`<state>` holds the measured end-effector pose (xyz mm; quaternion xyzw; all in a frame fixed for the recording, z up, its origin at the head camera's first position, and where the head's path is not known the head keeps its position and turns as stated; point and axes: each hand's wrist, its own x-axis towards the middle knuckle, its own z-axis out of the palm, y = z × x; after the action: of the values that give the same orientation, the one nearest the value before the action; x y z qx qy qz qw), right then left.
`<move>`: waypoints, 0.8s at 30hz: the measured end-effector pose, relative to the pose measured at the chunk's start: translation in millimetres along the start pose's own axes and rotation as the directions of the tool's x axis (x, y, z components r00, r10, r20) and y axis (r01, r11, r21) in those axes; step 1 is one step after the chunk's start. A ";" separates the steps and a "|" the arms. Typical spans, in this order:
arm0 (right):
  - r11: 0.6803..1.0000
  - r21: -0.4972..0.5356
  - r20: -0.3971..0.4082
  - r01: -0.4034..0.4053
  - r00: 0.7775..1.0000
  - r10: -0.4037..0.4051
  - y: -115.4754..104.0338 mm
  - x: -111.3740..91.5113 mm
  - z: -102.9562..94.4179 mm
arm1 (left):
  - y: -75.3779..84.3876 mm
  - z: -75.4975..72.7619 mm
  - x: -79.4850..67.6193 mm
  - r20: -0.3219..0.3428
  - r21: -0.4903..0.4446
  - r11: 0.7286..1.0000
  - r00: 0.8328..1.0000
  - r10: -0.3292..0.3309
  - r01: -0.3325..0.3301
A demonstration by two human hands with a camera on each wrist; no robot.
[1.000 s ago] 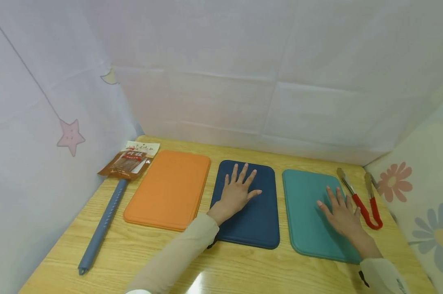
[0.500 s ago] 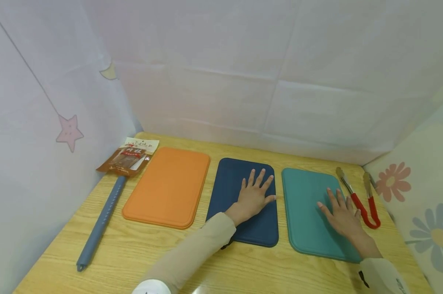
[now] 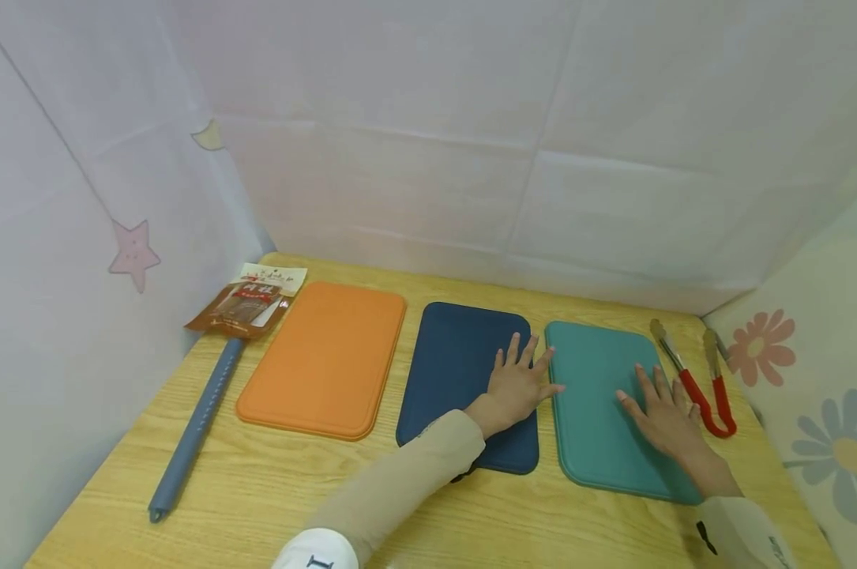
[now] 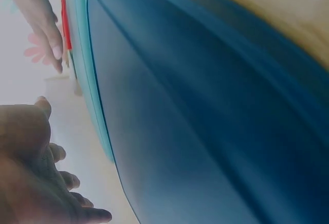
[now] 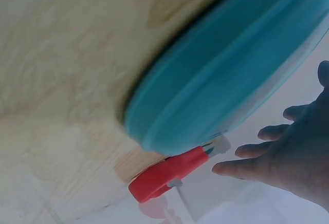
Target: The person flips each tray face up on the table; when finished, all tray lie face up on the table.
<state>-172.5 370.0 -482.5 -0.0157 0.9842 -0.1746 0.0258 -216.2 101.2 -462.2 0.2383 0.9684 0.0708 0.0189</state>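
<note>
Three rounded rectangular boards lie in a row: an orange board [image 3: 325, 356], a dark blue board [image 3: 464, 340] and a teal board [image 3: 599, 379]. My left hand [image 3: 516, 391], fingers spread, hovers over the right edge of the blue board, its thumb and fingertips reaching toward the teal one. In the left wrist view a gap shows between that hand [image 4: 31, 167] and the blue surface [image 4: 154, 131]. Over the right part of the teal board, my right hand [image 3: 666, 419] is also spread, palm down. The right wrist view shows it [image 5: 293, 152] apart from the board, holding nothing.
Red-handled tongs [image 3: 712, 403] lie to the right of the teal board. At the far left are a brown food packet [image 3: 246, 304] and a long blue-grey stick-shaped thing [image 3: 197, 435]. Cloth walls [image 3: 400, 158] enclose the back and sides of the wooden table [image 3: 471, 525].
My left hand has moved right, from the middle of the blue board to its right edge near the teal board. My right hand stays about where it was.
</note>
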 end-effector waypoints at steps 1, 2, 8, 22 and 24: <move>1.000 -0.005 0.003 -0.006 1.000 0.006 1.1 -0.2 0.3 | 3.7 1.5 1.2 0.000 0.003 1.000 1.000 0.000 0.000; 1.000 -0.011 0.008 -0.012 1.000 0.012 2.6 -0.2 0.9 | 7.7 2.0 2.1 0.003 0.002 1.000 1.000 0.001 -0.001; 0.999 -0.031 0.044 -0.025 0.999 0.027 7.3 -1.4 4.4 | 28.6 8.1 1.6 -0.001 -0.008 0.998 0.998 0.062 -0.062; 0.999 0.027 0.008 0.045 0.999 -0.046 8.1 1.6 3.4 | 50.6 22.3 4.7 0.056 -0.055 0.989 0.988 0.143 -0.140; 0.999 0.027 0.003 0.044 0.999 -0.044 8.7 1.5 2.1 | 52.4 21.5 5.0 0.069 -0.096 0.986 0.987 0.144 -0.137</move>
<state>-174.2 377.4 -487.5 -0.0374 0.9811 -0.1882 0.0238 -195.1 152.2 -475.8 0.3076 0.9435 0.1068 0.0613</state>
